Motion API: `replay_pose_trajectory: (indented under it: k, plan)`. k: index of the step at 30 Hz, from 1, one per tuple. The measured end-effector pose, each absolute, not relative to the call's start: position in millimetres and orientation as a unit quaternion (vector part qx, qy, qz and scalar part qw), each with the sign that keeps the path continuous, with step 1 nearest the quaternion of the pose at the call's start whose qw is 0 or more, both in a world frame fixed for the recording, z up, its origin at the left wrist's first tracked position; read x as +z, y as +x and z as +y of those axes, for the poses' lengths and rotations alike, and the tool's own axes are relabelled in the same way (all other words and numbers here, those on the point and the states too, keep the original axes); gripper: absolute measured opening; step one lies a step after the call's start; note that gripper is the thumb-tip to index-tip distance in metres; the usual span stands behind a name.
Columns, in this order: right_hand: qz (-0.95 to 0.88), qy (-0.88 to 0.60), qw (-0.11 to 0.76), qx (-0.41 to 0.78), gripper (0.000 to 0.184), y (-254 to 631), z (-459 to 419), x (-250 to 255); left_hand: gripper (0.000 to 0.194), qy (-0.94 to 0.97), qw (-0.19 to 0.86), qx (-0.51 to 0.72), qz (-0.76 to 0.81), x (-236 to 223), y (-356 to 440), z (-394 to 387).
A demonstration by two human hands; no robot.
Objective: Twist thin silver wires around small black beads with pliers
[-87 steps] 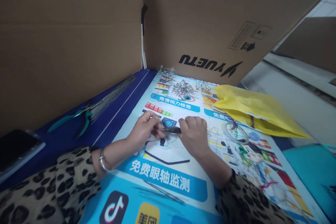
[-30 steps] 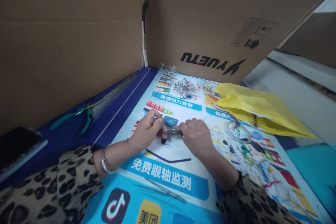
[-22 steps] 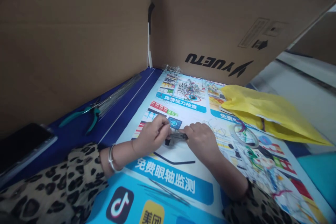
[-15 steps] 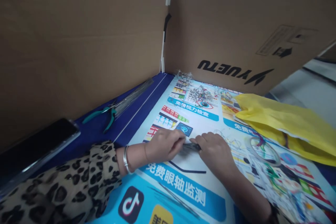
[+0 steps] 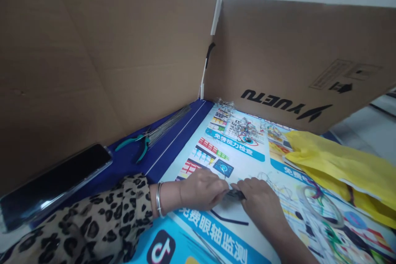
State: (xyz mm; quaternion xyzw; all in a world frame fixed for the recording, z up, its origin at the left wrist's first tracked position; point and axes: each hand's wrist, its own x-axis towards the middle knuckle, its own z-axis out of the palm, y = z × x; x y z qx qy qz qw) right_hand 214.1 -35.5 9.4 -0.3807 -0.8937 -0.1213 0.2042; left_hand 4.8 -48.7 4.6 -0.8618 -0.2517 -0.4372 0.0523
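Observation:
My left hand [image 5: 206,189], with a silver bangle at the wrist, is closed in a pinch over the printed sheet. A thin pale wire [image 5: 225,175] sticks up from its fingertips. My right hand [image 5: 261,198] is wrapped round a dark metal pliers-like tool [image 5: 235,194], whose handles are hidden in the palm. The tool's narrow end points left and meets the left fingertips; I cannot make out exactly what it grips. Several long thin dark wires [image 5: 208,244] lie on the sheet below the hands.
Teal-handled pliers [image 5: 142,148] and a bundle of straight wires [image 5: 170,126] lie at the left, beyond a phone [image 5: 58,183]. Tangled wire pieces [image 5: 244,128] lie at the back. A yellow bag [image 5: 337,163] and a clear ring [image 5: 321,206] are at right. Cardboard walls [image 5: 272,57] stand behind.
The view has tilted up, so everything sits lower and a little further right. Both hands stay together at the dark tool, and the pale wire now shows above my left fingers.

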Motion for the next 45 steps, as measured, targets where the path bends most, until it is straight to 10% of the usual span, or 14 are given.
replay_pose_trajectory:
  k: [32, 45]
  plan:
    - [-0.872, -0.469, 0.059, -0.124, 0.016, 211, -33, 21, 0.017, -0.705, -0.387, -0.414, -0.426, 15, 4, -47]
    - [-0.867, -0.491, -0.032, -0.084, 0.016, 209, -36, 29, 0.027, -0.723, -0.372, -0.457, -0.360, 5, 3, -44]
